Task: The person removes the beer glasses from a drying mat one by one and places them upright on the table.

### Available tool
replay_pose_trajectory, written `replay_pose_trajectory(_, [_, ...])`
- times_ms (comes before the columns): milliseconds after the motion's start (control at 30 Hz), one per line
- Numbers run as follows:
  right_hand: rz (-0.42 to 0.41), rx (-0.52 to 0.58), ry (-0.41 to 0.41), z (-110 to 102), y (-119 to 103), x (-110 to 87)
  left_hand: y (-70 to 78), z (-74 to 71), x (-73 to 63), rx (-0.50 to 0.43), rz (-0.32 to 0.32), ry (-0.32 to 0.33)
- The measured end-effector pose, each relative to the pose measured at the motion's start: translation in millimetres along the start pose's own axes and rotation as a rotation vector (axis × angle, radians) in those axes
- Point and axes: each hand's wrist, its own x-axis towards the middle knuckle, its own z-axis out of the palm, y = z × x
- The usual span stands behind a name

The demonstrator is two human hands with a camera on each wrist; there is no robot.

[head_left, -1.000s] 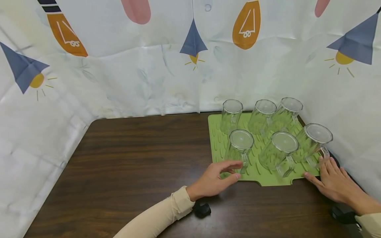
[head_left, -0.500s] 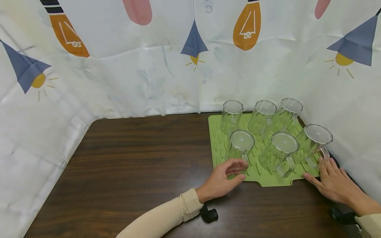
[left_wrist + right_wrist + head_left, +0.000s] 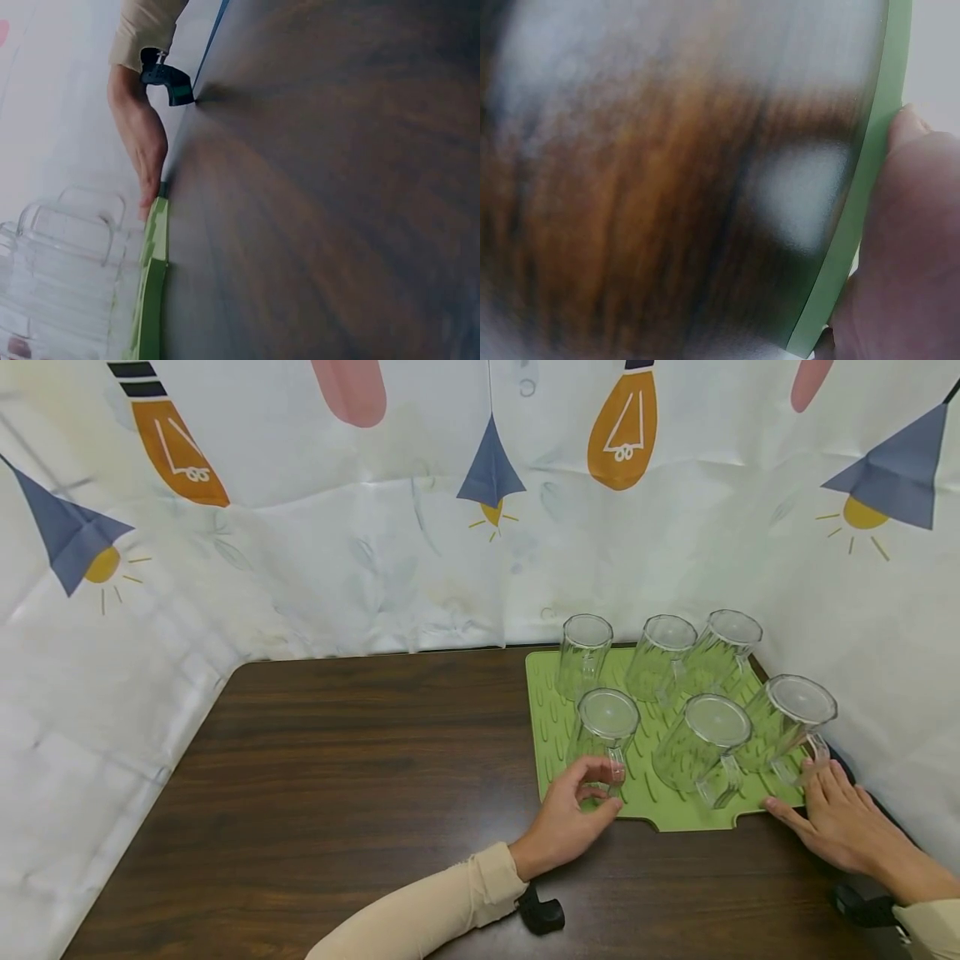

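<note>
My left hand (image 3: 566, 818) has its fingers curled at the handle of the front-left clear glass mug (image 3: 603, 727), with the thumb on the near side. That mug stands upside down on a green drying mat (image 3: 547, 739). My right hand (image 3: 855, 818) lies with straight fingers on the mat's front right corner, beside the handle of the front-right glass mug (image 3: 802, 702). In the right wrist view, blurred fingers (image 3: 911, 217) lie along the mat's green edge (image 3: 855, 202). The left wrist view has the right hand (image 3: 142, 142) at the mat's far end.
Several more upside-down glass mugs share the mat, among them the front-middle mug (image 3: 701, 743) and the back-left mug (image 3: 583, 656). Dark wooden table (image 3: 322, 793) stretches to the left. A white patterned curtain (image 3: 337, 577) closes off the back and sides.
My left hand has moved a little to the right, and its fingers have curled in at the front-left mug's handle. My right hand has stayed at the mat's corner.
</note>
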Motion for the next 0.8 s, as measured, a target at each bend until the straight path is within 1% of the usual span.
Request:
replay_pose_trajectory(100, [0.005,-0.001,0.005,0.1,-2.3,-0.8,-0.5,3.4,-0.8,0.019,0.018,0.025])
replay_pose_trajectory(233, [0.007,0.002,-0.003,-1.3,-3.7,-1.4,-2.2,6.6,-1.2,0.031,0.012,0.049])
replay_pose_trajectory(467, [0.0,-0.009,-0.007,-1.7,-1.8,-0.8,-7.9,8.6,-0.9,-0.044,0.013,0.115])
replay_pose_trajectory(533, [-0.001,-0.009,-0.006,-1.7,-0.9,-0.3,-8.8,8.3,-1.8,-0.054,0.013,0.123])
replay_pose_trajectory(800, [0.025,-0.001,-0.014,0.0,1.7,1.0,-8.9,6.6,-3.0,-0.066,0.003,0.115])
